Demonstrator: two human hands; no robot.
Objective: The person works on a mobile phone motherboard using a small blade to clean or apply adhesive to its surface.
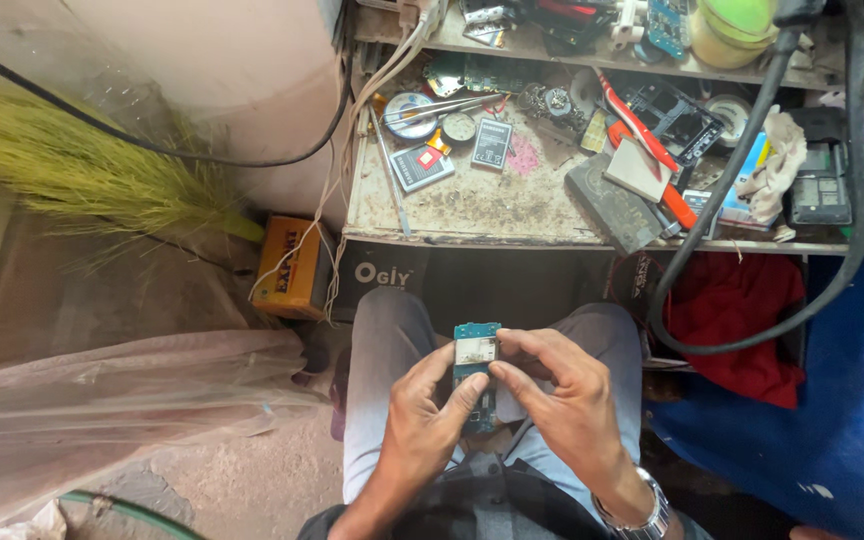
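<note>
Seen from above, over the lap, between knees in grey trousers (pixel 382 340): a small teal circuit board (pixel 476 352) with a pale metal shield near its top end, held upright-lengthwise between both hands, below the front edge of the workbench (pixel 472 205). Left hand (pixel 422 415) closed around the board's lower left side, thumb pressed on its face near the middle. Right hand (pixel 567 395) clamped on the right edge, fingers curled in from the side, index and thumb meeting at the board just beside the left thumb; a metal wristwatch (pixel 642 515) on that wrist. Up on the grimy bench, well apart from the hands: two flat phone batteries (pixel 457 155), tweezers (pixel 447 105), a red-handled tool (pixel 642 135), a dark phone frame (pixel 677 120), a crumpled white cloth (pixel 777 155). A thick black cable (pixel 752 340) looping down past red fabric (pixel 737 325) at the right. At the left, a straw broom (pixel 72 165) against the wall, an orange box (pixel 290 265) on the floor, clear plastic sheeting (pixel 102 390) lower down.
</note>
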